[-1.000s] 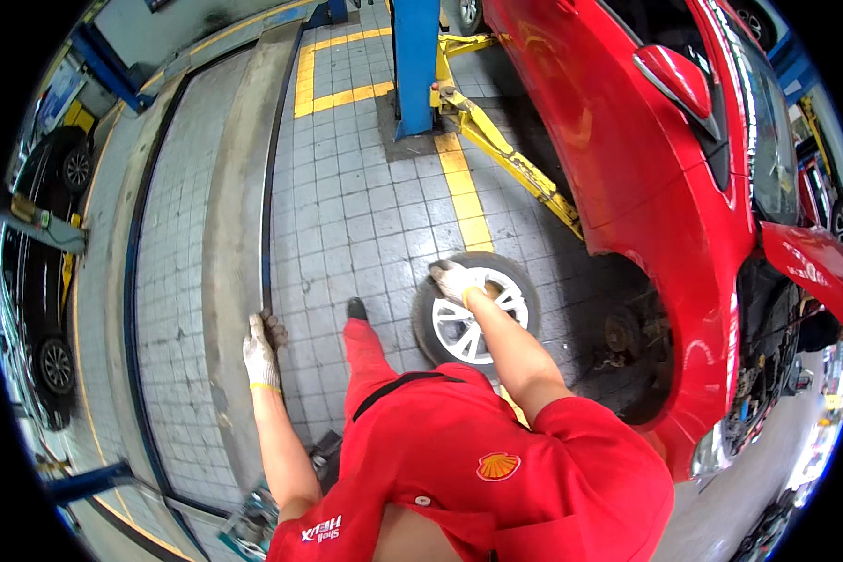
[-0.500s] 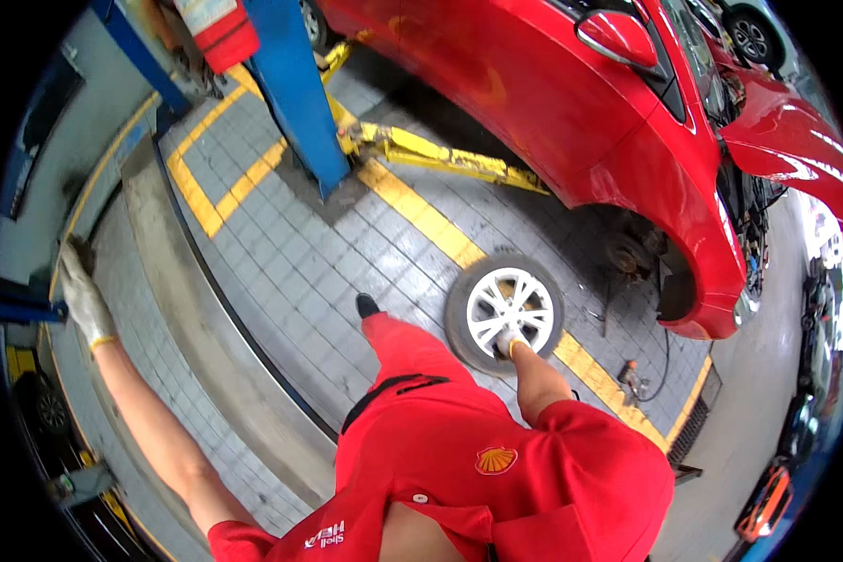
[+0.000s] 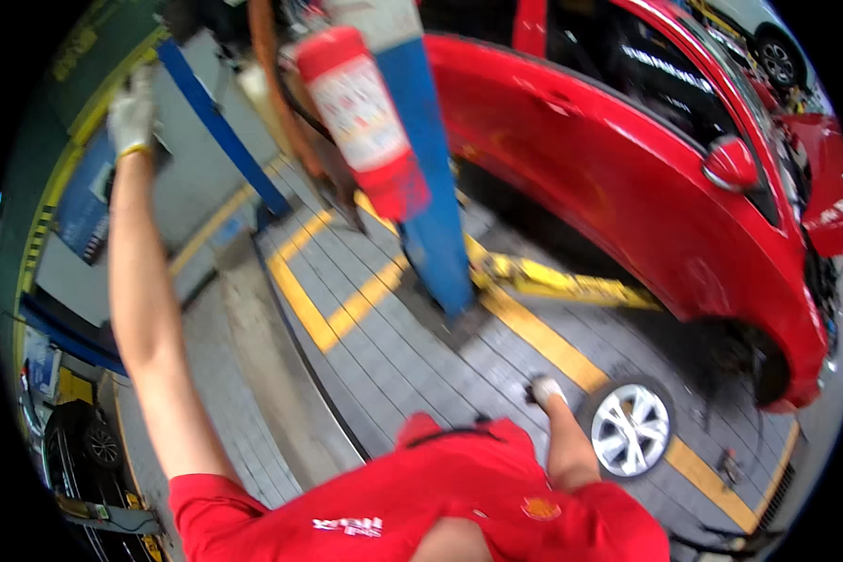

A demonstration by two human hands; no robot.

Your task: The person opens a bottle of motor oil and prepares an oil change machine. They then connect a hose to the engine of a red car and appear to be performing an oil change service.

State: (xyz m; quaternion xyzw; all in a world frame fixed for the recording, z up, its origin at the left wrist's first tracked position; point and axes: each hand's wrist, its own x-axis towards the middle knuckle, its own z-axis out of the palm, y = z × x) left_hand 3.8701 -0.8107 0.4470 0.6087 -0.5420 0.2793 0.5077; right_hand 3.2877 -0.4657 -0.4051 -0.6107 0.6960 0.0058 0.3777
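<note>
My left hand [image 3: 133, 112], in a pale glove, is raised at arm's length at the upper left, in front of a grey wall. It is smeared, but its fingers look stretched out, with nothing visible in them. My right hand [image 3: 545, 390], gloved with a dark palm side, hangs low beside the wheel [image 3: 631, 429], apart from it. Its fingers are too blurred to read. The wheel has white spokes and a black tyre and lies flat on the tiled floor across a yellow line. Right of it, the red car [image 3: 590, 159] has an empty front wheel arch [image 3: 745, 361].
A blue lift post [image 3: 436, 215] stands ahead, with a red fire extinguisher [image 3: 361, 117] on its near side. The yellow lift arm [image 3: 571, 284] reaches under the car. An air tool [image 3: 729, 465] with a hose lies right of the wheel. A dark car [image 3: 80, 445] is at lower left.
My right hand has come off the wheel's spokes and moved to its left. My left arm has swung up. The view has shifted left, bringing the extinguisher and post closer; the wheel still lies flat.
</note>
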